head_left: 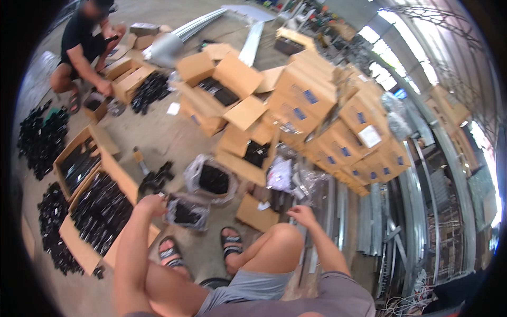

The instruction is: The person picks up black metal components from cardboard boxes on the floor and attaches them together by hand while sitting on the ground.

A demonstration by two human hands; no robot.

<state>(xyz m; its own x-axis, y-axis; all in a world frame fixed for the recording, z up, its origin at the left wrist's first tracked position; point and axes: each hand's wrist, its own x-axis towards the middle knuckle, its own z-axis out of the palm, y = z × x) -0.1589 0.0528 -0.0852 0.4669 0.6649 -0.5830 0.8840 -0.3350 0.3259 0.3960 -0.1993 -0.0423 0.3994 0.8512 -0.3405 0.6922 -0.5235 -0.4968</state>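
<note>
My left hand is low on the left, its fingers curled together beside a clear plastic bag holding small black parts. Whatever its fingertips pinch is too small to name. My right hand hangs apart over long metal strips, fingers drawn together; I cannot make out anything in them. Behind the first bag stands a second bag full of black pieces. A small closed carton lies between my hands, just beyond my knee. Loose black parts rest on the floor past my left hand.
Open cartons of black parts stand at left, with black heaps around them. Another person crouches at far left, reaching toward a small box. Stacked cartons rise ahead. Metal profiles lie along the right.
</note>
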